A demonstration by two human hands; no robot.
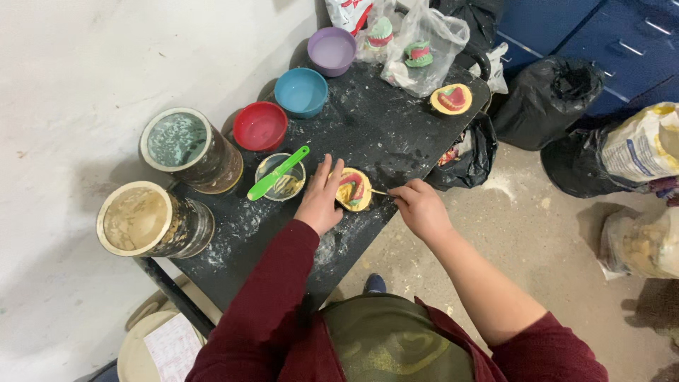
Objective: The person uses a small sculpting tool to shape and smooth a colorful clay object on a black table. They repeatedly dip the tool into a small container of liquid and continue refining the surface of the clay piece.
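A round yellow plaster mould (356, 189) with a red and green dental cast in it lies near the front edge of the black table (382, 127). My left hand (320, 199) rests flat on the table, its fingers steadying the mould's left side. My right hand (419, 206) grips a thin metal tool (379, 192) whose tip touches the mould's right side. A small clear bowl (281, 178) of pale mix with a green spatula (277, 173) in it sits just left of my left hand.
Red (260, 126), blue (300, 92) and purple (332, 51) bowls line the table's left side. Two large tins (189, 150) (152, 219) stand at the near left. Another mould (451, 99) and bagged casts (423, 49) lie at the far end. Black bags (548, 99) and sacks (640, 148) crowd the floor.
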